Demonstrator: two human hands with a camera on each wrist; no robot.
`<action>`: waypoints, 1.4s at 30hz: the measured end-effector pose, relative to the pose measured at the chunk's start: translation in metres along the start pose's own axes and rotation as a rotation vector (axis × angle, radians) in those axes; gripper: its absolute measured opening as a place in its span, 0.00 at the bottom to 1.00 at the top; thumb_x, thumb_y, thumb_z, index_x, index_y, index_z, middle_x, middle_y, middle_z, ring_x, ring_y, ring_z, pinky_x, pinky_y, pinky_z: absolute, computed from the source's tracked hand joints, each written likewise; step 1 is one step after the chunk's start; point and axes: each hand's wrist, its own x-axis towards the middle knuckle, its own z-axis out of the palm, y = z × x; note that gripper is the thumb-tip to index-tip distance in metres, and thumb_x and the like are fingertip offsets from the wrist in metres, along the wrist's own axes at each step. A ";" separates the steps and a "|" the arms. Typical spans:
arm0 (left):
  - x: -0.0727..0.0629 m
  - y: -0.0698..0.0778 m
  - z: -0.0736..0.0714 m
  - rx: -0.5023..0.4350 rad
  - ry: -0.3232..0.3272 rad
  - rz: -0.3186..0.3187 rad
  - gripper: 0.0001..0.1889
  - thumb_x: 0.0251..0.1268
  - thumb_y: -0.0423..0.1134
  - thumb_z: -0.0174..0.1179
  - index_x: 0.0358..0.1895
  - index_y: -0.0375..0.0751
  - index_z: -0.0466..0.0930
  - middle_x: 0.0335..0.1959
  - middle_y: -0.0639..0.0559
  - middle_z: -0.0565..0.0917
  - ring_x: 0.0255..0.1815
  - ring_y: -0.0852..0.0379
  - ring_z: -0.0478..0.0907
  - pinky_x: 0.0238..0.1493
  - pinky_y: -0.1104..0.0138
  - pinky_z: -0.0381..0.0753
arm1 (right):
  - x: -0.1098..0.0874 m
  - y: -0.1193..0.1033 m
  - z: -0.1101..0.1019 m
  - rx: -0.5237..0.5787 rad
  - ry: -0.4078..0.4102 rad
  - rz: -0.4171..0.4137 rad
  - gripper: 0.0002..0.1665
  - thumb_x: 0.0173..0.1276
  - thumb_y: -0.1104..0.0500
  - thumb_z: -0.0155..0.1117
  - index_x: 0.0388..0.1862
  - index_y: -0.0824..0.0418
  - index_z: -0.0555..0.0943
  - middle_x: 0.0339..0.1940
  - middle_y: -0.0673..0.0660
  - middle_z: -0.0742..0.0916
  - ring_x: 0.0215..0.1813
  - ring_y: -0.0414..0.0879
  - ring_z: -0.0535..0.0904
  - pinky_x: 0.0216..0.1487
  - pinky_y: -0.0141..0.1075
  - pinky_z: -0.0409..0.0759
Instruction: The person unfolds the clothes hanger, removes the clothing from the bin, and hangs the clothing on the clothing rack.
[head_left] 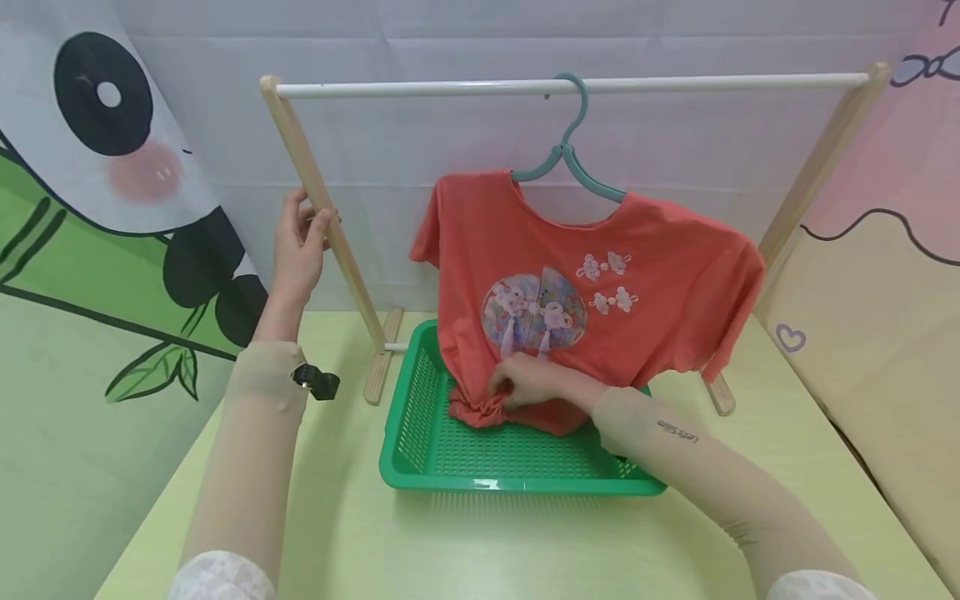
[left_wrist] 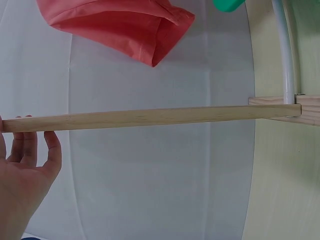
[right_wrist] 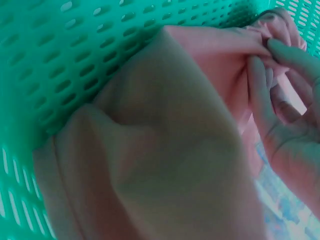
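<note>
A red short-sleeved T-shirt with a round patch and white knotted trims hangs on a teal hanger, hooked over the rack's white rail. Its lower hem is bunched inside a green plastic basket. My right hand pinches the shirt's gathered hem; in the right wrist view thumb and fingers close on the fabric. On the left, my left hand holds the rack's wooden post, with fingers and thumb on either side of it in the left wrist view.
The rack's right post stands at the far side, with wooden feet on the pale yellow table. White cloth hangs behind the rack. Cartoon-printed panels flank it on both sides.
</note>
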 end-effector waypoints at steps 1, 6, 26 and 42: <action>0.000 0.000 0.000 -0.001 0.000 -0.001 0.20 0.77 0.49 0.48 0.68 0.61 0.64 0.48 0.60 0.79 0.56 0.51 0.78 0.61 0.53 0.80 | -0.001 0.001 0.000 0.020 -0.002 -0.001 0.10 0.59 0.61 0.73 0.40 0.52 0.89 0.35 0.45 0.88 0.38 0.36 0.78 0.42 0.28 0.78; 0.002 -0.002 0.000 -0.015 -0.006 -0.013 0.20 0.77 0.49 0.48 0.69 0.62 0.64 0.46 0.66 0.77 0.57 0.50 0.77 0.63 0.52 0.79 | -0.005 0.006 -0.002 0.104 0.019 -0.010 0.08 0.57 0.57 0.76 0.37 0.51 0.88 0.34 0.45 0.88 0.36 0.35 0.77 0.40 0.27 0.77; -0.001 0.001 0.000 -0.003 -0.008 -0.033 0.21 0.76 0.50 0.48 0.69 0.63 0.63 0.50 0.59 0.79 0.56 0.58 0.77 0.65 0.51 0.77 | -0.022 0.008 -0.054 0.120 0.396 0.053 0.08 0.60 0.57 0.75 0.38 0.52 0.86 0.39 0.50 0.84 0.38 0.44 0.75 0.41 0.35 0.76; -0.009 0.016 -0.001 -0.036 -0.009 -0.015 0.19 0.77 0.45 0.48 0.68 0.56 0.65 0.47 0.56 0.79 0.52 0.60 0.78 0.54 0.66 0.79 | -0.031 0.016 -0.085 0.139 0.667 0.069 0.10 0.63 0.59 0.72 0.44 0.56 0.84 0.44 0.53 0.82 0.44 0.48 0.78 0.48 0.43 0.82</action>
